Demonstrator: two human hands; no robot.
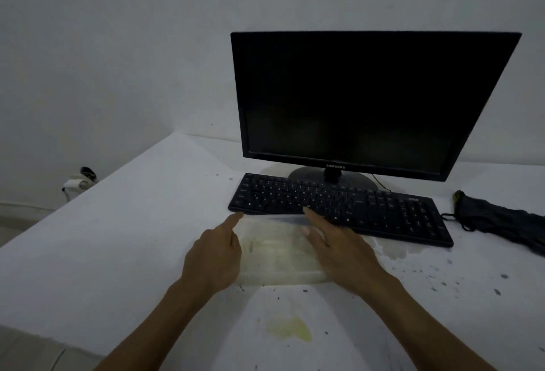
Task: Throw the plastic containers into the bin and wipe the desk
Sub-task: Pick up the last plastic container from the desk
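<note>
A clear plastic container (277, 249) with yellowish residue sits on the white desk (132, 238) just in front of the keyboard. My left hand (215, 255) rests against its left side, index finger stretched toward the far left corner. My right hand (336, 246) lies on its right side, fingers spread over the rim. Whether either hand truly grips the container is unclear. A yellow stain (290, 331) and dark specks (501, 277) mark the desk. No bin is in view.
A black keyboard (354, 205) lies right behind the container, with a dark monitor (362, 99) behind it. A dark folded cloth or pouch (507, 220) lies at the right edge. A wet patch (392, 249) spreads beside the keyboard. The desk's left edge drops to the floor.
</note>
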